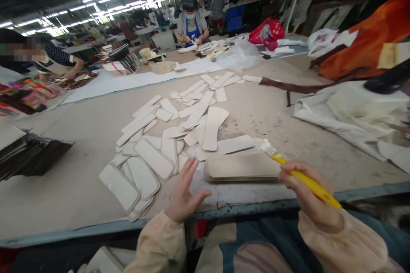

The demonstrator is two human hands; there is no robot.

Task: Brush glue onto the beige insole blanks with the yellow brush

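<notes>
My right hand (309, 192) is closed around the yellow handle of a paintbrush (301, 175). Its bristles, coated with something whitish, point up and left above the right end of a stack of rounded beige strips (241, 166). To the left of that stack is my left hand (185, 192), open, fingers and thumb apart, with nothing in it. Many loose pale strips with rounded corners (155, 158) lie overlapping on the table, spreading from beside my left hand toward the far side. One strip (237, 144) lies just behind the stack.
The table's blue-grey front edge (224, 210) runs close to me. Dark thin pieces are stacked (32, 158) at left. White sheeting (349, 115) and orange cloth (361, 47) lie at right. Two co-workers (192, 25) sit across and at far left; a red plastic bag (267, 32) is at the back.
</notes>
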